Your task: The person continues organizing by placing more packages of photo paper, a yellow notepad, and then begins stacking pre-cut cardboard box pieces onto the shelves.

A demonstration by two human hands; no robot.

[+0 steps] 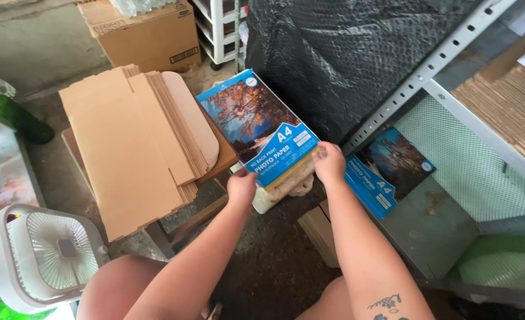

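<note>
A blue pack of photo paper (255,125) with an autumn-tree picture lies tilted in front of me. My left hand (241,186) grips its near edge from below. My right hand (330,162) pinches its near right corner. Under the pack sits a pale, lumpy wrapped bundle (292,182). A second blue pack with the same picture (388,168) lies on the lower metal shelf to the right of my right hand.
A stack of flat brown cardboard sheets (133,144) lies to the left. A cardboard box (144,32) stands behind it. Black bubble wrap (345,53) hangs ahead. A white fan (40,255) sits at lower left, a green bottle (13,115) at far left. A grey metal rack (452,89) is on the right.
</note>
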